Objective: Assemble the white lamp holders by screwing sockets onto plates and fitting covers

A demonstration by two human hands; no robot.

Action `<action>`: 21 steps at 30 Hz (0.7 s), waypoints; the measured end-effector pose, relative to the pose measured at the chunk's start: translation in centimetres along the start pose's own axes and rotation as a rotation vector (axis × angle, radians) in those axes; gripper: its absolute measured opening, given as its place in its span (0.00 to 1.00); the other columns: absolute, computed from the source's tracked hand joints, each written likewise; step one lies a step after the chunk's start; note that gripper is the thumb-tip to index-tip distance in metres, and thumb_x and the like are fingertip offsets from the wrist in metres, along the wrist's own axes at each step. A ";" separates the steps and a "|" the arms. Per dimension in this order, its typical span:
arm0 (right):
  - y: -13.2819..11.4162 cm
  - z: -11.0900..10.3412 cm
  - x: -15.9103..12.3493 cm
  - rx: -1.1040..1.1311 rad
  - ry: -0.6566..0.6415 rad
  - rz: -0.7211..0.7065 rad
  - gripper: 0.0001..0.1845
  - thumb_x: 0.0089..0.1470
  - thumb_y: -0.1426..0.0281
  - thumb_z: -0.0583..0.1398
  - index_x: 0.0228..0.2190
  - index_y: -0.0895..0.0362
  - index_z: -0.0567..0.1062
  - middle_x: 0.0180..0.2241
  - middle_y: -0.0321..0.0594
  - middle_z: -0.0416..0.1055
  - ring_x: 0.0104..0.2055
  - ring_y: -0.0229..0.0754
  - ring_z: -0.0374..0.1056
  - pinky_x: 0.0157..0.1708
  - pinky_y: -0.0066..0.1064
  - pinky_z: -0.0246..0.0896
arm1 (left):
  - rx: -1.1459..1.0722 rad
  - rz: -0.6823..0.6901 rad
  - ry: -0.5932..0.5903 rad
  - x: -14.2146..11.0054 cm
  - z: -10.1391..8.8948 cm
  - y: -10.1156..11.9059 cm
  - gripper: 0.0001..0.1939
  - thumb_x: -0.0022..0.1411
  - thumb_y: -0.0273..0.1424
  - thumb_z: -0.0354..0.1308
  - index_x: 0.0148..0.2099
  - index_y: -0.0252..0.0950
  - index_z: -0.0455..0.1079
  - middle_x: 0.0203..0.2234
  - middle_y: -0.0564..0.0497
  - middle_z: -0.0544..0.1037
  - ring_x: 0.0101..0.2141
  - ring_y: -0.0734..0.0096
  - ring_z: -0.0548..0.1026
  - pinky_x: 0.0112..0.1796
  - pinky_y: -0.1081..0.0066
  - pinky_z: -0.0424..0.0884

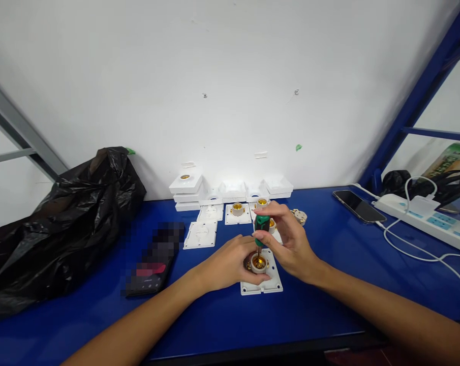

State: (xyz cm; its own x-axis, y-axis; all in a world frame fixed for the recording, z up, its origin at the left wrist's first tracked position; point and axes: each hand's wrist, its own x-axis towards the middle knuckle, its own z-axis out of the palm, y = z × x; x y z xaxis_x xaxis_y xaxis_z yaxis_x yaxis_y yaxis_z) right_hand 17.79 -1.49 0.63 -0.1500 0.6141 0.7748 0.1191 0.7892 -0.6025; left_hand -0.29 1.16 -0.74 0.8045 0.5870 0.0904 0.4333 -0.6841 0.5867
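My right hand grips a green-handled screwdriver from above, holding it upright. Its shaft points down into a round lamp socket with a brass-coloured inside; the tip is hidden in there. The socket sits on a square white base plate. Around the socket's left side, my left hand is closed, with thumb and fingers on either side of it. Just beyond my hands are another white plate with a socket and bare white plates.
White square housings are stacked by the wall. A loose round part lies right of the plates. On the left are a phone and a black plastic bag. A charging phone, power strip and cables occupy the right.
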 end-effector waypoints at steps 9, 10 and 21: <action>-0.2 -0.9 0.3 -0.020 -0.133 0.047 0.20 0.69 0.68 0.57 0.60 0.43 0.68 0.54 0.40 0.74 0.51 0.44 0.72 0.51 0.44 0.69 | 0.052 0.010 0.022 0.0 0.0 0.0 0.18 0.58 0.43 0.70 0.42 0.35 0.74 0.36 0.49 0.74 0.37 0.61 0.72 0.39 0.66 0.68; -0.2 -0.9 0.3 -0.037 -0.131 0.027 0.21 0.69 0.68 0.57 0.60 0.43 0.68 0.54 0.40 0.74 0.51 0.44 0.72 0.50 0.43 0.69 | 0.046 0.012 0.022 0.0 0.0 0.0 0.18 0.58 0.42 0.70 0.43 0.36 0.74 0.36 0.49 0.74 0.37 0.61 0.72 0.39 0.66 0.68; -0.5 -0.8 0.5 -0.143 -0.066 -0.085 0.23 0.63 0.72 0.63 0.57 0.44 0.72 0.42 0.39 0.73 0.44 0.46 0.68 0.44 0.44 0.70 | 0.022 -0.008 0.000 0.0 0.0 0.2 0.16 0.59 0.42 0.69 0.36 0.36 0.71 0.28 0.53 0.71 0.32 0.65 0.69 0.34 0.68 0.64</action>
State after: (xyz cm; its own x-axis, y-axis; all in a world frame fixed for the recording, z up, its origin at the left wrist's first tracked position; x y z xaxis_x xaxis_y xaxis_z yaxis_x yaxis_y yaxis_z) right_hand 18.46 -1.58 1.42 -0.2293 0.5479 0.8045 0.2414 0.8327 -0.4983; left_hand -0.23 1.06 -0.62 0.8010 0.5925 0.0852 0.4486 -0.6884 0.5700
